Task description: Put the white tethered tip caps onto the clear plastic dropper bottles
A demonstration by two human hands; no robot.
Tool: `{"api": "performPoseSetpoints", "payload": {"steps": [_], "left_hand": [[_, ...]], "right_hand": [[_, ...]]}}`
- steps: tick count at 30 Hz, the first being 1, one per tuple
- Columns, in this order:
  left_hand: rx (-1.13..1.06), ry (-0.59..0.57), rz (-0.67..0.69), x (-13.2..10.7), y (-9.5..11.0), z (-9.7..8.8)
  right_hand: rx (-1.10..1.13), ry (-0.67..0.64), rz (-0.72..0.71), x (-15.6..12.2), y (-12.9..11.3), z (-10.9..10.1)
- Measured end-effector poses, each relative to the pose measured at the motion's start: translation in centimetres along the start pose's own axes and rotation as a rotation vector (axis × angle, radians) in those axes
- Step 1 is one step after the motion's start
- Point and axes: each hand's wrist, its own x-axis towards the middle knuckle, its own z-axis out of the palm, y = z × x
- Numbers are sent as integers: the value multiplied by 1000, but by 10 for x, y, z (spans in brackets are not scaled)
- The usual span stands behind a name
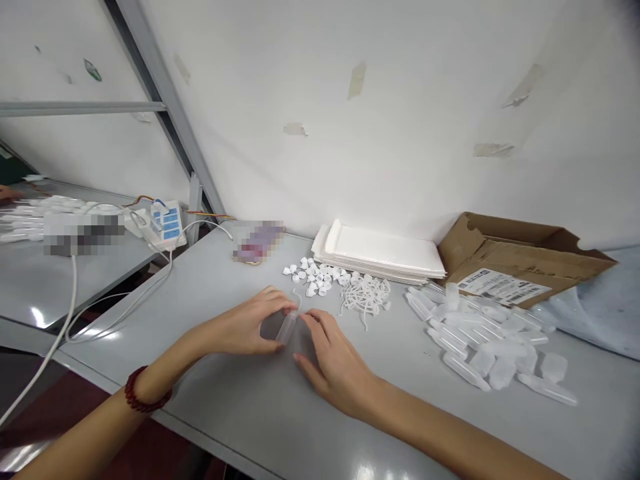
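Note:
A small clear plastic tube (288, 327) lies tilted between both hands, just above the grey table (250, 407). My left hand (250, 323) pinches its left side with thumb and fingers. My right hand (333, 360) touches the tube's right side with its fingertips, fingers curled. A thin white string loops up from the tube's top end. Behind the hands lie a heap of small white caps (313, 275) and a tangle of white strings (365, 293). I wear a dark red bead bracelet (143, 395) on the left wrist.
Several clear tubes (480, 340) are piled at the right. A stack of white trays (380, 253) and an open cardboard box (520, 260) stand against the wall. White cables (75, 293) and a power strip (167, 223) lie at the left, beside a second table.

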Motion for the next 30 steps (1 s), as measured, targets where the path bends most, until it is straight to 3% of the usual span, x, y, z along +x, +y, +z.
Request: {"api": "performPoseSetpoints", "payload": {"steps": [17,30], "left_hand": [[10,-73,18,1,-21,-12],[63,-116,-78,-5,-18,-16]], "right_hand": [[-143,-43,-23,29,3,13],[-138,-32,-8,26,1,14]]}}
